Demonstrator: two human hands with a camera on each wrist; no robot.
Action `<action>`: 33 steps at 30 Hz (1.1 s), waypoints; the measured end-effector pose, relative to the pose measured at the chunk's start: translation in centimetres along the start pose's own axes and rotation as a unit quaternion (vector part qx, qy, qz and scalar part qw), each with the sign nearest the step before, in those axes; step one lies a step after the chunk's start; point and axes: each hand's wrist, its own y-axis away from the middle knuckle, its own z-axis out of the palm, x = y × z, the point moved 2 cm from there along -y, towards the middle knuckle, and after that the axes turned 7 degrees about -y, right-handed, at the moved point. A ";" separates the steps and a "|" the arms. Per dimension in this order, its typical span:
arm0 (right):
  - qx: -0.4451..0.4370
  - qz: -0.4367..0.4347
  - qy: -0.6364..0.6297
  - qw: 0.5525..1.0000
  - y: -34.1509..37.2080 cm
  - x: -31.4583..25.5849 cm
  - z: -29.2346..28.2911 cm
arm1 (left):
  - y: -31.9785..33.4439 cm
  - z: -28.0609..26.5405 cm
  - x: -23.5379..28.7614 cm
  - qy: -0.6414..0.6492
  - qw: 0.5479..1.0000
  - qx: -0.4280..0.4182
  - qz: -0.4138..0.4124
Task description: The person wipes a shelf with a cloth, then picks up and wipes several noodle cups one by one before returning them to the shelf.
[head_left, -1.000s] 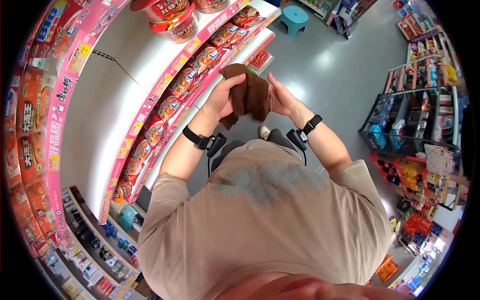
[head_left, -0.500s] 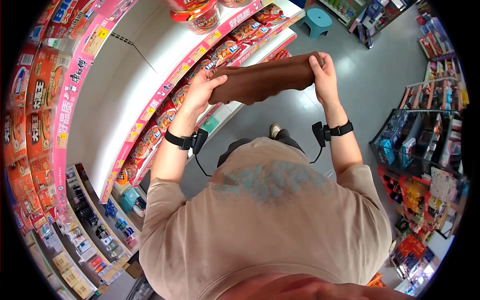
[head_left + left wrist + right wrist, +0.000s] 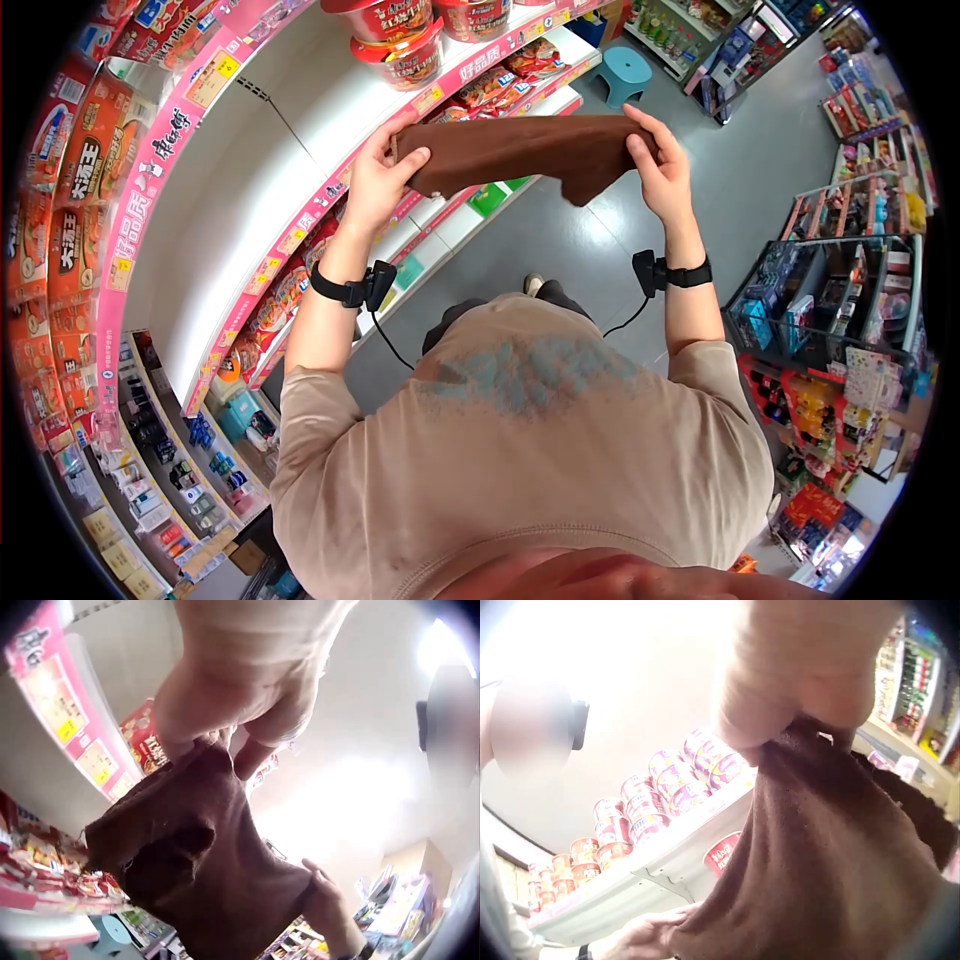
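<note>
A brown cloth point(image 3: 510, 150) is stretched between my two hands in front of the body, level with the shelf edge in the head view. My left hand point(image 3: 378, 182) pinches its left end, thumb on the near side. The right hand point(image 3: 664, 175) grips the other end, and a loose corner of cloth droops just beside it. Seen from the left wrist, the cloth point(image 3: 240, 900) hangs in folds with a dark hollow in its middle. In the right wrist view the cloth point(image 3: 810, 847) falls from the fingers in long creases.
To the left curves a white shelf point(image 3: 230, 200) with pink price strips. Red noodle bowls point(image 3: 400, 62) stand on it, and bagged noodles point(image 3: 490, 90) lie on the tier below. A blue stool point(image 3: 626, 72) is on the grey floor ahead. Display racks point(image 3: 830, 300) line the right side.
The cloth was bunched between both hands, then the hands moved apart and spread it wide. Since half a second ago, a corner has dropped near the right hand.
</note>
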 end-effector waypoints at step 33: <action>0.010 -0.115 0.046 0.992 -2.1 -5.6 2.1 | 2.0 -7.5 6.2 -0.023 0.995 0.073 0.063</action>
